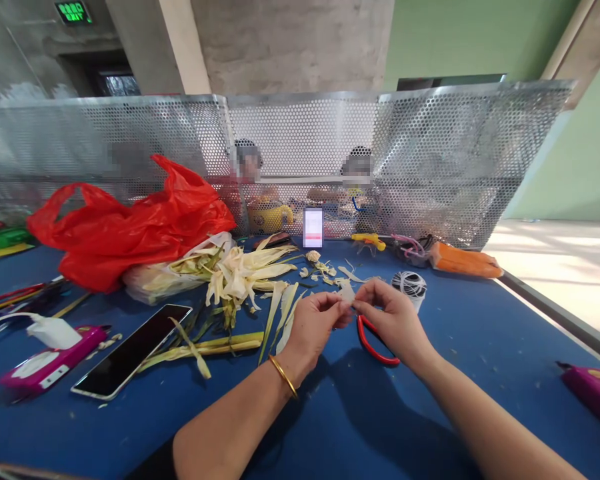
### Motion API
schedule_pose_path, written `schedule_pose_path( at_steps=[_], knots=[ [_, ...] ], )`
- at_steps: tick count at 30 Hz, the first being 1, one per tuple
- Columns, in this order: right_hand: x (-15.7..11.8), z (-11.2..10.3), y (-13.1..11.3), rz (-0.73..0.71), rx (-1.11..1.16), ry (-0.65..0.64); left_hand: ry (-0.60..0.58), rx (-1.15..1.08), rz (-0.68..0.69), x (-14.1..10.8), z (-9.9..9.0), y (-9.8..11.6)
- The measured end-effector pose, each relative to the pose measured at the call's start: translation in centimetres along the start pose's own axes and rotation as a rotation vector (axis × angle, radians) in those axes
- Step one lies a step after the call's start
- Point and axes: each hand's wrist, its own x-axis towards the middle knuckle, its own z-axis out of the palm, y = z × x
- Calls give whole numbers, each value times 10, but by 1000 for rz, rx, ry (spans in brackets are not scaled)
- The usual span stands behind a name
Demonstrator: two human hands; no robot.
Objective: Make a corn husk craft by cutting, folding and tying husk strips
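Note:
In the head view my left hand point(314, 327) and my right hand point(393, 320) meet above the blue table, fingertips pinched together. Between them is a small pale piece of corn husk point(347, 292), largely covered by the fingers. A red loop handle point(379, 347), which looks like that of scissors, lies below my right hand; its other end is hidden. Just behind that hand stands a ball of grey-and-white string point(409, 285). Husk scraps point(325, 270) lie beyond my fingertips, and a pile of pale corn husks point(243, 273) is to the left.
A red plastic bag point(145, 223) sits at the back left, before a perforated metal screen point(300, 127). Left are a dark phone point(135, 350) and a purple power strip point(55, 360). A lit phone point(313, 228) stands upright; an orange bundle point(465, 260) lies right. People sit behind the screen.

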Motion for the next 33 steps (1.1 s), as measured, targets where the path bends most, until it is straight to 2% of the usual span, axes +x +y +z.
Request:
schedule_pose_path(
  at_steps=[3, 7, 10, 13, 22, 27, 30, 33],
  knots=[
    [0, -2, -2, -89, -19, -28, -10, -65, -55, -1, -1, 1],
    [-1, -6, -5, -239, -149, -78, -51, -160, -194, -3, -2, 5],
    [-1, -7, -5, -286, -205, -82, -58, -177, -240, -4, -1, 8],
    [-1, -6, -3, -267, -214, -82, -29, -148, -192, -4, 0, 9],
    [-1, -3, -1, -61, -72, -33, 6, 17, 38, -6, 2, 7],
    [0, -3, 0, -18, 12, -30, -8, 30, 29, -6, 4, 7],
    [0, -3, -2, -70, -6, -33, 12, 16, 25, -6, 3, 7],
    [-1, -4, -5, -136, -70, -48, 18, -55, -51, -5, 2, 8]
  ],
)
